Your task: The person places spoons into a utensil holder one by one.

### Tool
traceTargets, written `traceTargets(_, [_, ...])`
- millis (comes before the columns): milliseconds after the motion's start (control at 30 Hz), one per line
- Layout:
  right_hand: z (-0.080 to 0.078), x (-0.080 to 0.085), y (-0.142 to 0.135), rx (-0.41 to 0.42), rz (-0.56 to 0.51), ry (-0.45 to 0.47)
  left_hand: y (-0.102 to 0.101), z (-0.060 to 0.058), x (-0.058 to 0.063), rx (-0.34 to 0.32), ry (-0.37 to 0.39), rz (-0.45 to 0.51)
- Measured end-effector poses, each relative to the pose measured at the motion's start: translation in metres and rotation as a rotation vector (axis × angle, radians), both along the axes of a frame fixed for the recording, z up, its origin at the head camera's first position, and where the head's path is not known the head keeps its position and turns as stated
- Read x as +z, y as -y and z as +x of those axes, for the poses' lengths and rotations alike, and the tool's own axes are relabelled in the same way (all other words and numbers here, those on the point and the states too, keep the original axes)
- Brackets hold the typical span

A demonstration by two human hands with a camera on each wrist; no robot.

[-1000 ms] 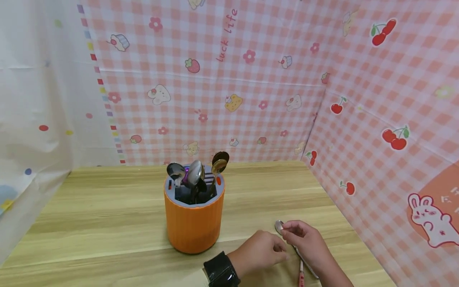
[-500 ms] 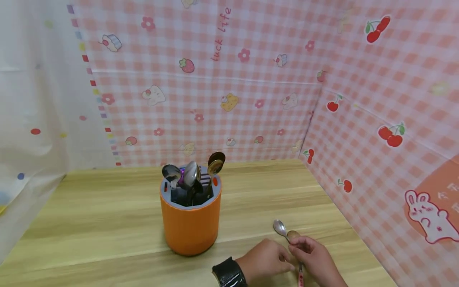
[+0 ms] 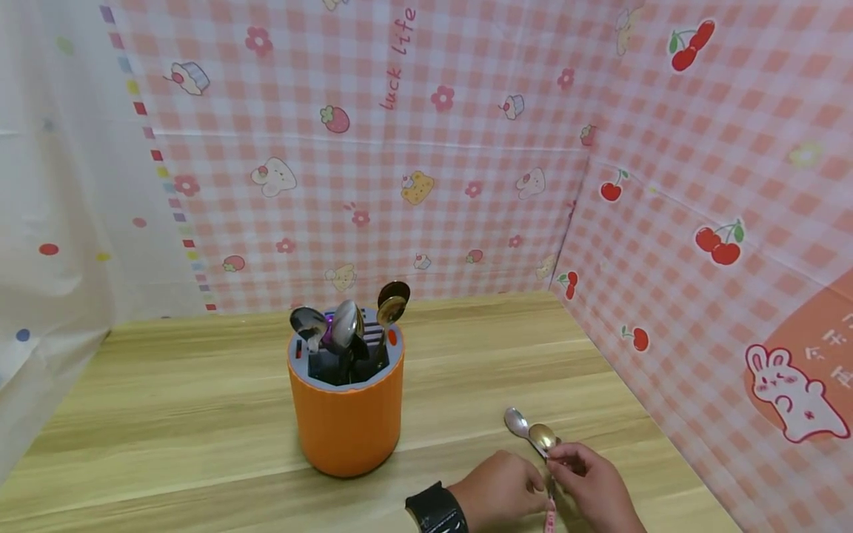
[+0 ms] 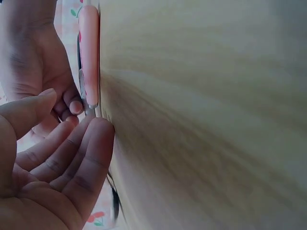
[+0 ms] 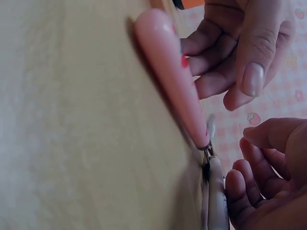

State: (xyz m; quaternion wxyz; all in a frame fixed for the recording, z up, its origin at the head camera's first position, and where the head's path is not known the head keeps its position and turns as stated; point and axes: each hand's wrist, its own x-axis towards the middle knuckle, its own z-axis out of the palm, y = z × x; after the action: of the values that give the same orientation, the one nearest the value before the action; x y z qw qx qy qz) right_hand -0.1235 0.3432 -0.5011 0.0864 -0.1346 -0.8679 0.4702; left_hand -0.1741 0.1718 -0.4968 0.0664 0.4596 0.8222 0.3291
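Observation:
In the head view a silver spoon (image 3: pixel 516 422) and a gold-coloured spoon (image 3: pixel 543 435) lie close together on the table, right of the orange holder. A pink handle with red prints (image 3: pixel 550 516) lies between my hands, its neck meeting other metal. My left hand (image 3: pixel 500 488), a black strap at its wrist, rests on its left with loosely bent fingers (image 4: pixel 96 158) near the neck. My right hand (image 3: pixel 596 485) is at the gold spoon's lower end, partly hiding it. In the right wrist view its curved fingers (image 5: pixel 235 184) lie beside a pale handle (image 5: pixel 218 191), thumb apart from it.
An orange cylindrical holder (image 3: pixel 346 429) with a grey top stands left of my hands. Several spoons (image 3: pixel 344 323) stick out of it, silver, dark and gold. Pink checked cloth (image 3: pixel 373 148) hangs behind and along the right side of the wooden table (image 3: pixel 166 429).
My right hand has drawn back from the silver spoon's bowl toward me, uncovering the gold spoon. The left hand has shifted slightly nearer. The head view has turned a little right.

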Motion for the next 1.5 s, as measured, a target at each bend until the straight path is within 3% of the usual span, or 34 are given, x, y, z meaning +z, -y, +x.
traceTargets(233, [0.001, -0.005, -0.001, 0.01, 0.105, -0.001, -0.009, 0.004, -0.001, 0.013, 0.061, -0.034])
traceTargets(467, [0.001, -0.004, 0.004, 0.042, 0.159, 0.043, -0.012, 0.005, -0.003, 0.009, 0.047, -0.098])
traceTargets(767, [0.0, -0.005, 0.002, 0.165, 0.211, 0.013, -0.009, 0.006, 0.004, 0.017, 0.128, -0.168])
traceTargets(967, [0.001, -0.004, -0.001, 0.284, 0.226, -0.046, -0.008, 0.009, 0.005, 0.076, 0.048, -0.234])
traceTargets(1100, [0.0, -0.003, 0.0, 0.348, 0.25, -0.09, -0.008, 0.011, 0.006, 0.081, 0.008, -0.251])
traceTargets(1167, [0.0, -0.003, 0.001, 0.318, 0.267, -0.088, -0.009, 0.01, 0.006, 0.081, -0.001, -0.257])
traceTargets(1367, [-0.001, -0.003, -0.002, 0.106, 0.406, -0.043, -0.008, 0.01, 0.004, 0.13, 0.077, -0.267])
traceTargets(1500, [-0.002, -0.003, -0.005, 0.085, 0.427, -0.001, -0.006, 0.01, 0.004, 0.135, 0.088, -0.268])
